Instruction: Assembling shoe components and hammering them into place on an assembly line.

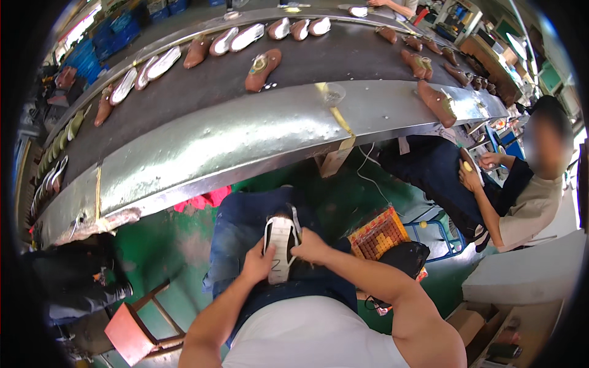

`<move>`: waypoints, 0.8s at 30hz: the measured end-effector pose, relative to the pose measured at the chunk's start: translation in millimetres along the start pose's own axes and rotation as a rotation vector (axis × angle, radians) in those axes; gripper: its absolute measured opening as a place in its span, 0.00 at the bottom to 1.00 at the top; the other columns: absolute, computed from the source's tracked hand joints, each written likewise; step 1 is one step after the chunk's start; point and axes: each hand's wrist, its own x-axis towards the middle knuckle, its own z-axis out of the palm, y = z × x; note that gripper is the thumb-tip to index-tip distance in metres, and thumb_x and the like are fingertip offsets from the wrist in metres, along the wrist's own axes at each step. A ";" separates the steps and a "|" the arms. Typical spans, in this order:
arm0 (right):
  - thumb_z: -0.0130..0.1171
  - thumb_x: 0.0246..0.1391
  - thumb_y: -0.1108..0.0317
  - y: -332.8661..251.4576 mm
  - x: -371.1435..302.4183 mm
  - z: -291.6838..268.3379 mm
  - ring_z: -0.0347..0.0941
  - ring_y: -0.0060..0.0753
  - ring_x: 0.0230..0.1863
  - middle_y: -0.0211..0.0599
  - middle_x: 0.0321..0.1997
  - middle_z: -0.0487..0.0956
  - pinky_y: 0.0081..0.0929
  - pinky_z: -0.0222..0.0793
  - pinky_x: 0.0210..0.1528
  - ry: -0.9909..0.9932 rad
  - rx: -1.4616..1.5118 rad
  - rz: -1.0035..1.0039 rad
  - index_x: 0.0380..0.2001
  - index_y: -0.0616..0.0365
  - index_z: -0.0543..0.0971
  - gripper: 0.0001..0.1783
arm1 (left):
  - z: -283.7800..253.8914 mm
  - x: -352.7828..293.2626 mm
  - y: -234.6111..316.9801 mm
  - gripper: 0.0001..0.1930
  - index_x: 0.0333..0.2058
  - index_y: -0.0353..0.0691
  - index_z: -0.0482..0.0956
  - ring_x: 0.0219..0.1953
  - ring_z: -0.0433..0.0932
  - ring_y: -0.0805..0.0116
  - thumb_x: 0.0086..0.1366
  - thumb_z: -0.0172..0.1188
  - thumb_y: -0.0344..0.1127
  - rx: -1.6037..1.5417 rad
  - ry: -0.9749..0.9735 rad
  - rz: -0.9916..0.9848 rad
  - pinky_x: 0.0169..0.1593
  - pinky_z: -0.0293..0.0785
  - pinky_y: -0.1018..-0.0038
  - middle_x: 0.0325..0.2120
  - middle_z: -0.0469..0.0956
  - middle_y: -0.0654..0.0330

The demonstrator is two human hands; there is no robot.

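Note:
A shoe [281, 242] lies bottom up over my lap, its pale underside facing me and a dark scribbled mark near its closer end. My left hand [257, 262] is closed around its left edge, thumb along the side. On the right edge my right hand [311, 247] has its fingers pinched together. A thin, white-edged dark strip [296, 219] stands up along that side, just past my right fingers. Whether the strip is part of the shoe or a separate piece, I cannot tell.
Ahead runs a long dark conveyor belt [202, 92] with a metal edge [215, 138], carrying several brown and white-soled shoes [262, 70]. A co-worker [527, 202] sits at the right, handling a shoe. A beaded seat cover [380, 236] and a wooden stool [132, 334] flank me.

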 end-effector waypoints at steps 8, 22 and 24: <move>0.57 0.57 0.65 -21.2 -33.3 -80.9 0.78 0.26 0.29 0.37 0.31 0.81 0.27 0.73 0.32 -0.103 0.132 0.050 0.44 0.65 0.74 0.16 | -11.9 7.4 -7.8 0.43 0.69 0.34 0.51 0.62 0.67 0.62 0.62 0.66 0.38 -0.341 -0.307 0.020 0.65 0.62 0.71 0.61 0.68 0.47; 0.56 0.52 0.72 -86.8 -51.4 -88.7 0.76 0.56 0.39 0.53 0.36 0.78 0.46 0.73 0.41 -0.428 -0.768 -0.433 0.40 0.64 0.75 0.12 | 3.2 -10.3 -32.3 0.48 0.70 0.28 0.40 0.68 0.58 0.59 0.60 0.64 0.31 -0.360 -0.291 0.043 0.69 0.54 0.71 0.66 0.58 0.42; 0.56 0.49 0.73 -84.3 -50.8 -80.6 0.77 0.54 0.41 0.56 0.41 0.78 0.44 0.75 0.42 -0.470 -0.871 -0.470 0.40 0.70 0.73 0.15 | 2.5 -13.1 -32.1 0.46 0.71 0.34 0.37 0.70 0.54 0.63 0.62 0.59 0.25 -0.334 -0.328 0.107 0.70 0.50 0.68 0.68 0.54 0.49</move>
